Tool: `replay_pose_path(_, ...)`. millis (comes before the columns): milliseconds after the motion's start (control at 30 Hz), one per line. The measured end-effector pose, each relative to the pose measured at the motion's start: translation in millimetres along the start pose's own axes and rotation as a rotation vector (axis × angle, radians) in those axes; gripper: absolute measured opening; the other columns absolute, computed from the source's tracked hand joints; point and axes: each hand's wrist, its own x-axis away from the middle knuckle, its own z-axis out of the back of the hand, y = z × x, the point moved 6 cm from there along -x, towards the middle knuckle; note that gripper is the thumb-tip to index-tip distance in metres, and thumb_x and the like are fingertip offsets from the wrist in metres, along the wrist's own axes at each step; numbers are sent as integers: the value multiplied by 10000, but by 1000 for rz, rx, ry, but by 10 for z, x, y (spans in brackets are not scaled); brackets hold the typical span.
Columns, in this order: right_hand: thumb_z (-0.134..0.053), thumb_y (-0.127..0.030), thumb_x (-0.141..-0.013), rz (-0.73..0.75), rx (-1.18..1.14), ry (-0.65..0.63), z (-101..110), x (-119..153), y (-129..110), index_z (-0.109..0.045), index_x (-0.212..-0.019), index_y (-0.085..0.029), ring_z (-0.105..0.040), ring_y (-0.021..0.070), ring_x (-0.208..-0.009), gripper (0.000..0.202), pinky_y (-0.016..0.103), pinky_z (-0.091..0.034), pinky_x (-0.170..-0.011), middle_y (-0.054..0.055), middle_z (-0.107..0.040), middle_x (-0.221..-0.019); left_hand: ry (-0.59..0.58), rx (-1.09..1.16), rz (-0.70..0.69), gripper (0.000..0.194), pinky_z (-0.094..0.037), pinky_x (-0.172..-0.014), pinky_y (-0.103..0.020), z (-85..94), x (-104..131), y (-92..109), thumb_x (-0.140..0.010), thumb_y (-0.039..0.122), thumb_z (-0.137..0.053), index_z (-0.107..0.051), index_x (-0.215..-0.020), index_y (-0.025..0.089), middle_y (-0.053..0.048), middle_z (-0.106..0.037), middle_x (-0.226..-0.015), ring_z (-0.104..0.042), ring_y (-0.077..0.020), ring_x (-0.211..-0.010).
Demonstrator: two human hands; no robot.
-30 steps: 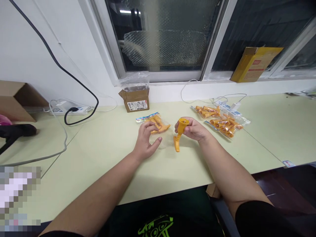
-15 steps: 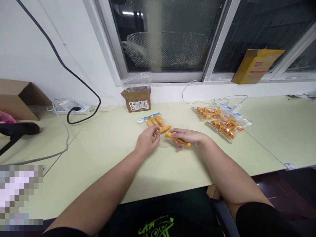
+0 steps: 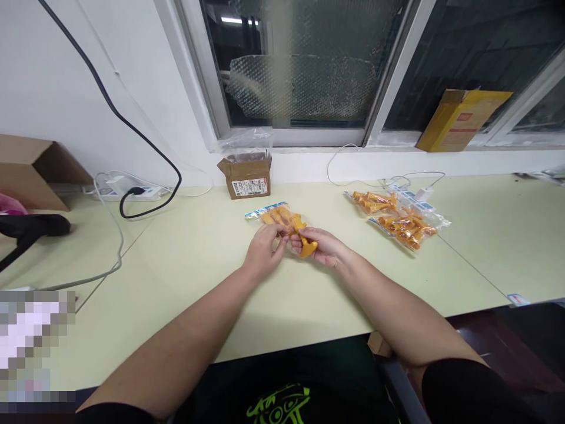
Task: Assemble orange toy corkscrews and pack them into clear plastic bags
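A clear plastic bag (image 3: 273, 215) with a shiny header strip lies on the table, several yellow-orange flared plastic pieces inside it. My left hand (image 3: 262, 247) is closed at the bag's near end, with thumb and fingers pinching its film. In my right hand (image 3: 325, 244) is one yellow-orange trumpet-shaped plastic piece (image 3: 308, 248), gripped between thumb and fingers. That piece stands tilted right beside the bag's near end and overlaps it in view. The fingertips of both hands almost meet there, and the bag's opening is partly hidden.
Two more bags of orange pieces (image 3: 404, 228) lie to the right, near a power strip (image 3: 412, 197). A small brown box (image 3: 248, 178) stands against the wall. On the left are a black cable (image 3: 150, 147), another power strip (image 3: 152, 193) and a larger carton (image 3: 26, 168).
My right hand has moved left to the bag and turned the orange piece from nearly flat to more upright. My left hand stays at the bag.
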Motion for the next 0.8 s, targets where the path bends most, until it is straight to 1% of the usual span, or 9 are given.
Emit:
replay_pose_path(100,-603,-131,-961,36,-5,109,52,-12,-9,-582,-965,-167,-615,108,-528,41,215,-563,-506,82,-753,-831,35,0,-16,43,-499,-848,-380,46,-5,0,-961,199,-561,-587,-990,216,-39,-673,-920,-611,-207,-892)
replay_pose_path(167,-589,-170,-975,36,-17,139,71,-7,-35,-579,-965,-169,-534,84,-459,14,184,-481,-439,63,-754,-803,35,0,-27,59,-491,-864,-389,64,-10,-4,-960,181,-548,-595,-972,217,-37,-671,-916,-604,-209,-897)
replay_pose_path(267,-567,-275,-979,22,-56,53,27,16,-87,-599,-955,-161,-560,104,-527,121,201,-490,-494,80,-754,-820,25,1,-52,97,-480,-898,-405,70,-18,-5,-960,166,-534,-614,-947,221,-39,-680,-926,-598,-217,-927)
replay_pose_path(333,-595,-304,-928,36,-51,-42,-24,44,-121,-622,-989,-163,-608,128,-625,156,227,-518,-564,89,-758,-890,26,-1,-60,108,-475,-915,-411,66,-19,-5,-957,163,-536,-622,-940,225,-38,-684,-929,-598,-219,-942)
replay_pose_path(433,-678,-189,-779,98,119,-119,-57,77,-149,-656,-1103,-197,-624,131,-705,325,227,-492,-598,43,-742,-941,20,3,-45,119,-475,-924,-412,54,-18,-9,-955,160,-529,-623,-940,231,-38,-686,-938,-602,-219,-957)
replay_pose_path(500,-698,-124,-724,147,318,-138,-49,75,-148,-670,-1155,-219,-606,119,-701,442,220,-460,-597,12,-723,-913,15,10,-16,114,-478,-917,-413,54,-17,-20,-954,164,-520,-610,-928,231,-40,-684,-938,-603,-220,-952)
replay_pose_path(600,-726,-136,-726,219,528,-164,-15,39,-142,-640,-1220,-227,-576,109,-674,509,228,-452,-613,-19,-698,-854,17,27,30,95,-484,-892,-411,67,-16,-47,-945,171,-516,-572,-897,230,-39,-672,-910,-600,-219,-920)
replay_pose_path(700,-782,-185,-722,260,565,-126,63,-17,-140,-573,-1221,-218,-574,110,-646,542,237,-463,-617,-47,-684,-789,29,47,48,92,-488,-869,-393,86,-14,-70,-934,158,-518,-561,-894,229,-35,-663,-901,-596,-211,-905)
replay_pose_path(800,-814,-219,-719,224,533,-99,112,-58,-111,-593,-1127,-179,-572,103,-616,466,226,-463,-592,-37,-684,-743,33,52,43,99,-490,-851,-375,101,-15,-75,-933,147,-518,-567,-904,228,-33,-659,-900,-594,-205,-899)
